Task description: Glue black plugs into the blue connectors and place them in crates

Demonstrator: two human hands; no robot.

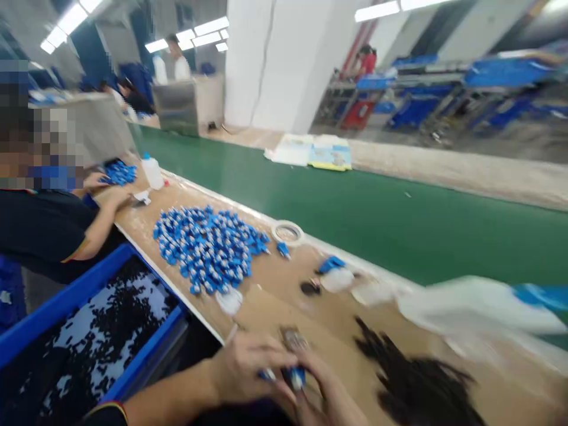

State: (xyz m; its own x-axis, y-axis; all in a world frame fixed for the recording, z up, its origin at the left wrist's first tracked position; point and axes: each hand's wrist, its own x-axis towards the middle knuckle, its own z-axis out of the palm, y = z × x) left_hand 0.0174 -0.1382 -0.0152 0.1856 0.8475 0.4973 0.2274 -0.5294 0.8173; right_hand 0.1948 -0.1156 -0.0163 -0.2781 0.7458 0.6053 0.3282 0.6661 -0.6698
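Observation:
Near the bench's front edge, my left hand [248,364] and my right hand [326,387] are close together, fingers curled around a small blue-and-white plastic part [296,377]. Another bit of blue and white shows between the left fingers; blur hides whether it belongs to the same part. A thin pale stick-like thing [232,334] pokes up by the left hand. Just beyond the fingers lies a small brownish object [293,338], too smeared to name. Past my left hand spreads a big pile of similar blue-and-white parts [208,245]. Dark thin strips [412,378] lie in a heap right of my right hand.
A tape roll [287,232] sits by the green conveyor belt [355,207]. Left of the bench stands a blue bin [66,302] with small black pieces. A co-worker's arm [100,228] rests near a white bottle [152,171]. White plastic bags [470,305] lie right.

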